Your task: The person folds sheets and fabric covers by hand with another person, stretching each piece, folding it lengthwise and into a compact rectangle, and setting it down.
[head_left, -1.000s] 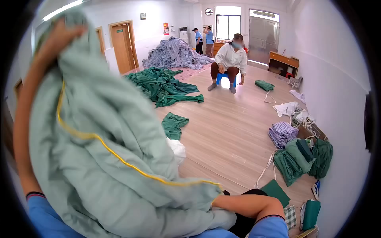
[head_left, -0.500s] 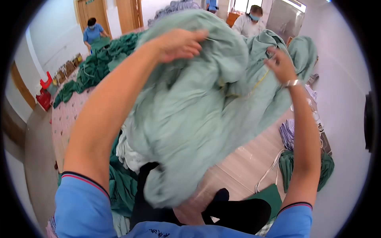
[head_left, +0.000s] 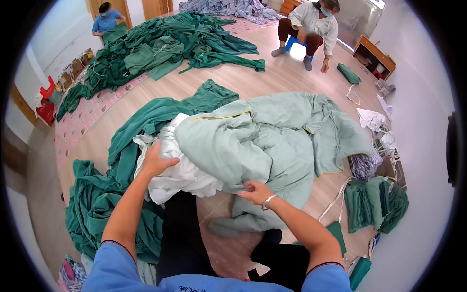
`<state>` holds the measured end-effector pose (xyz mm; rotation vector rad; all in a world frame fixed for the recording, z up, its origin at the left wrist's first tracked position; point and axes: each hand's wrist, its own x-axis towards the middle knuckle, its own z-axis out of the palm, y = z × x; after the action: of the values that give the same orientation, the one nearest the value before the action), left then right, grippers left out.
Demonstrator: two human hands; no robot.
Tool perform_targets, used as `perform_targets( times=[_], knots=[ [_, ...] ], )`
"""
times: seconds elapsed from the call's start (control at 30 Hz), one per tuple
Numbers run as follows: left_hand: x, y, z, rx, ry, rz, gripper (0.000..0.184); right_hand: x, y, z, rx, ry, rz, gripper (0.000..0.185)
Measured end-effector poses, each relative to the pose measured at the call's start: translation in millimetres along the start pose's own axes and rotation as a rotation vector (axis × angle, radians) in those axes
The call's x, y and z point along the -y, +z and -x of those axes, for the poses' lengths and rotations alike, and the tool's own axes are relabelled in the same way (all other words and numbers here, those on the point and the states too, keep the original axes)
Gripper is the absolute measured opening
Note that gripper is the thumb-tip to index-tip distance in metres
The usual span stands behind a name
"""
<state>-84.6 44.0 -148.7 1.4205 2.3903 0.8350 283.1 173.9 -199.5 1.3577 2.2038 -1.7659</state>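
Observation:
A pale green cloth [head_left: 287,141] with yellow edging lies spread over the floor in front of me. My right hand [head_left: 255,192], with a metal band at the wrist, touches its near edge, thumb and fingers apart. On the left, my left hand [head_left: 158,161] rests on a bunched white cloth [head_left: 182,177], fingers spread. The white cloth is partly under the pale green one. Dark green garments [head_left: 97,194] are heaped beside my left arm and reach behind the white cloth.
A large dark green pile [head_left: 160,44] lies ahead on the left, with a person in blue [head_left: 108,22] behind it. Another person [head_left: 314,24] sits on a blue stool. Folded green bundles [head_left: 362,207] and a striped stack [head_left: 365,163] line the right wall.
The pale green cloth has come down from the air onto the floor. Both my hands have lowered, the left now on the white cloth. The seated person leans forward.

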Motion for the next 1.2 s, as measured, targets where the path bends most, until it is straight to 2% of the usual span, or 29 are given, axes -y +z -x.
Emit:
perform_targets(
  times=[0.03, 0.1, 0.13, 0.17, 0.2, 0.23, 0.3, 0.33, 0.37, 0.4, 0.43, 0.47, 0.5, 0.53, 0.6, 0.67, 0.73, 0.77, 0.8, 0.83, 0.87, 0.9, 0.97, 1.03, 1.1, 1.13, 1.17, 1.2],
  knots=[
    [-1, 9, -4, 0.000, 0.000, 0.004, 0.101, -3, 4, -8, -0.002, 0.002, 0.003, 0.071],
    [-13, 27, -13, -0.040, 0.136, -0.117, 0.098, 0, 12, -23, -0.287, -0.192, 0.169, 0.083],
    [-26, 32, -14, -0.024, 0.165, -0.073, 0.089, 10, 14, -25, -0.283, -0.199, 0.171, 0.083],
    [-42, 36, -9, -0.030, 0.159, -0.079, 0.089, 27, 15, -21, -0.408, -0.148, 0.281, 0.086],
    [-59, 41, 0, -0.148, 0.205, -0.070, 0.084, 39, 17, -21, -0.532, -0.094, 0.389, 0.088],
    [-74, 45, 12, -0.263, 0.254, -0.061, 0.080, 40, 20, -28, -0.526, -0.098, 0.385, 0.088],
    [-99, 49, 44, -0.394, 0.407, -0.117, 0.069, 33, 26, -45, -0.773, -0.166, 0.407, 0.089],
    [-95, 59, 61, -0.348, 0.515, -0.104, 0.063, 15, 28, -69, -0.776, -0.227, 0.378, 0.064],
    [-89, 70, 78, -0.302, 0.619, -0.092, 0.057, 3, 26, -86, -0.765, -0.229, 0.375, 0.064],
    [-85, 75, 90, -0.128, 0.685, -0.099, 0.042, -5, 23, -102, -0.550, -0.106, 0.057, 0.045],
    [-75, 81, 88, -0.126, 0.671, -0.108, 0.042, -8, 20, -111, -0.325, 0.020, -0.253, 0.027],
    [-64, 90, 82, 0.068, 0.752, -0.219, 0.037, 0, 14, -106, -0.309, 0.020, -0.251, 0.027],
    [-53, 98, 79, 0.252, 0.816, -0.321, 0.032, 8, 4, -99, -0.376, -0.142, -0.183, 0.018],
    [-49, 97, 72, 0.304, 0.786, -0.352, 0.030, 22, -8, -89, -0.455, -0.307, -0.128, 0.015],
    [-34, 101, 55, 0.310, 0.793, -0.437, 0.033, 50, -33, -67, -0.438, -0.164, -0.486, 0.014],
    [-41, 87, 47, 0.395, 0.784, -0.579, 0.040, 53, -50, -65, -0.551, -0.167, -0.714, 0.013],
    [-21, 77, 29, 0.292, 0.817, -0.532, 0.045, 73, -104, -34, -0.570, -0.194, -1.176, 0.017],
    [-14, 72, 20, 0.225, 0.828, -0.541, 0.047, 49, -149, -31, -0.353, -0.329, -1.296, 0.022],
    [-4, 65, 10, 0.121, 0.826, -0.581, 0.039, 53, -180, -9, -0.519, -0.319, -1.385, 0.025],
    [7, 58, -2, 0.018, 0.820, -0.619, 0.033, 49, -216, 17, -0.598, -0.333, -1.458, 0.023],
    [8, 36, -15, -0.045, 0.636, -0.723, 0.034, 43, -252, 45, -0.751, -0.360, -1.452, 0.023],
    [13, 22, -30, -0.103, 0.447, -0.806, 0.035, 26, -301, 105, -0.769, -0.503, -1.417, 0.024],
    [37, 15, -55, -0.100, 0.329, -0.887, 0.040, -9, -341, 127, -1.102, -0.538, -1.179, 0.024],
    [27, 2, -84, -0.089, -0.021, -0.906, 0.045, -18, -343, 166, -1.093, -0.501, -1.183, 0.024],
    [6, -4, -112, -0.025, -0.286, -0.753, 0.046, -28, -302, 163, -1.001, -0.373, -1.131, 0.021],
    [9, 7, -123, -0.014, -0.298, -0.758, 0.046, -41, -296, 150, -0.925, -0.336, -1.185, 0.018],
    [9, 16, -134, -0.008, -0.219, -0.718, 0.045, -48, -288, 144, -0.861, -0.320, -1.237, 0.016],
    [20, 29, -135, 0.008, -0.165, -0.699, 0.043, -56, -252, 111, -0.821, -0.189, -1.284, 0.009]
  ],
)
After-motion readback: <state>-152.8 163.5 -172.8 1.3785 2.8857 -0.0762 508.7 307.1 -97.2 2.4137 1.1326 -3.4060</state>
